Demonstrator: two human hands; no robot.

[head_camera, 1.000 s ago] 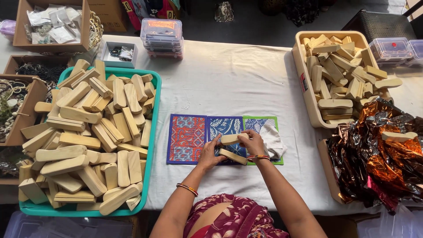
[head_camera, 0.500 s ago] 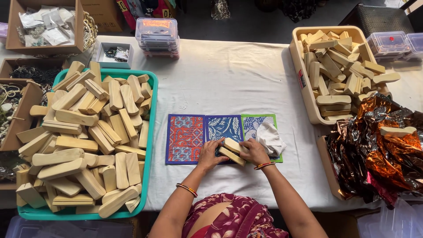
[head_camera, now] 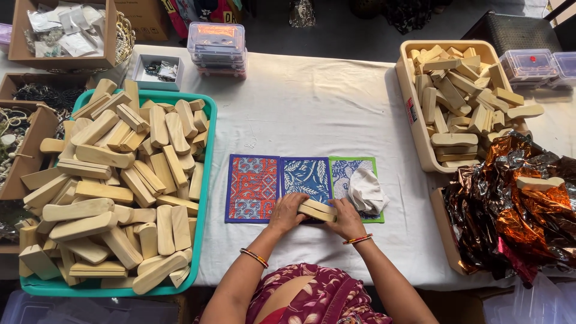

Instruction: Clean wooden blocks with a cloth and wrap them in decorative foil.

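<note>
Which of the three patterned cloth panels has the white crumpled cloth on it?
The green-bordered panel, rightmost of the three; the white cloth lies on it, while the other two are bare.

The patterned mat (head_camera: 264, 187) has orange-red, blue and green-edged panels. The wooden blocks (head_camera: 317, 210) are pale tan. The tray (head_camera: 207, 180) is teal, the table (head_camera: 318, 102) white.

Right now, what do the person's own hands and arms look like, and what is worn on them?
Both forearms are bare, with no sleeves in view and no gloves. The left hand has a thin bangle of gold with red on its wrist. The right hand has a thin red and yellow beaded bracelet on its wrist. No rings can be made out. The clothing below is maroon with a printed pattern.
</note>
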